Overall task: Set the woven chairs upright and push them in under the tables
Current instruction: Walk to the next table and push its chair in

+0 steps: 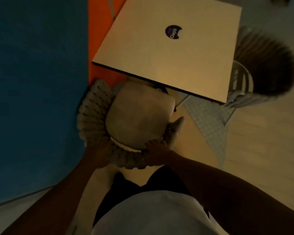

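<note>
A woven chair [92, 114] with a pale seat cushion [139, 116] stands upright just below me. Its front is tucked under the near edge of a square tan table [168, 53]. My left hand [98, 150] grips the braided backrest rim on the left. My right hand [157, 150] grips the same rim on the right, fingers curled over the top. A second woven chair [261, 65] stands at the table's right side, partly under it, blurred.
A blue wall [37, 82] runs close along the left, with an orange strip [100, 31] beside the table. A round dark sticker [173, 32] sits on the tabletop. A pale patterned rug [209, 119] lies on the light floor to the right.
</note>
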The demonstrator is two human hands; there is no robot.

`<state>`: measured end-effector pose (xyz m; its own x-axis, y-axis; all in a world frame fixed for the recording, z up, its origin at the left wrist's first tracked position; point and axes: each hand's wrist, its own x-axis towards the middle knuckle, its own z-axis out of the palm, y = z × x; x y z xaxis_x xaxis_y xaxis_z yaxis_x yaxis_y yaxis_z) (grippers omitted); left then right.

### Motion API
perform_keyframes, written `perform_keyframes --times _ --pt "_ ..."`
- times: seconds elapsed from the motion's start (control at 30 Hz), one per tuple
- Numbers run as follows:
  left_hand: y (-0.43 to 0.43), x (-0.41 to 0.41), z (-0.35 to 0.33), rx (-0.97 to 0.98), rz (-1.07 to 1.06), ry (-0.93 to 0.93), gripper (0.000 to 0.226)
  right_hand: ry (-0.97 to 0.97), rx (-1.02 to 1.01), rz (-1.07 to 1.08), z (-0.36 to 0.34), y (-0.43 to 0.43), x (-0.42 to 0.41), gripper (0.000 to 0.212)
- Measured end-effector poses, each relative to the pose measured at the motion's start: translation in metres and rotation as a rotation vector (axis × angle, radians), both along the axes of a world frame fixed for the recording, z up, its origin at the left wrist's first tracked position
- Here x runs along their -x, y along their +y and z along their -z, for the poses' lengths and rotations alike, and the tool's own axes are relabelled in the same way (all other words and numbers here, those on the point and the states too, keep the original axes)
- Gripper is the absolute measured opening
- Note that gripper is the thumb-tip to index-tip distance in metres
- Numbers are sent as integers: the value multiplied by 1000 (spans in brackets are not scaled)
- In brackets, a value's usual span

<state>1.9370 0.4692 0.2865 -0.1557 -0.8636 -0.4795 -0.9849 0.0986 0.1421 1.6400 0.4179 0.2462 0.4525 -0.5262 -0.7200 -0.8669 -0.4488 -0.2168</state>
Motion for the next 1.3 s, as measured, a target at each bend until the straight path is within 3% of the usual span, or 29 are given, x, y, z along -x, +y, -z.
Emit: perform_keyframes --times 0.07,0.1,0.17,0.23,0.3,0.4,0.53,0.7,1.0,1.2,1.3 --pt "4 -43 30 -84 53 162 54 -30 -6 63 -1 21 -21 80" --pt "2 -79 61 -94 106 195 70 -38 -3 105 -2 32 -37 80" --pt "-10 -129 105 -233 158 78 122 -73 18 179 2 53 -66 78" --pt "-21 -143 98 -322 230 -13 137 -148 30 264 13 59 -91 77" --pt "-37 -134 73 -241 341 24 129 -194 68 289 24 65 -112 74" --pt "-56 -137 85 -144 436 40 120 -209 141 328 42 68 -139 63" --pt "-64 -143 110 -151 500 -3 94 -199 202 379 58 75 -146 75" --pt "-52 -143 111 -77 490 41 79 -221 159 501 73 102 -134 87" --pt "-16 -124 111 -22 411 138 78 -153 235 508 81 123 -112 68" --pt "-26 -114 118 -25 393 93 79 -66 145 474 88 98 -99 80" --pt "-41 -106 119 2 381 88 78 -20 193 446 96 83 -93 81"
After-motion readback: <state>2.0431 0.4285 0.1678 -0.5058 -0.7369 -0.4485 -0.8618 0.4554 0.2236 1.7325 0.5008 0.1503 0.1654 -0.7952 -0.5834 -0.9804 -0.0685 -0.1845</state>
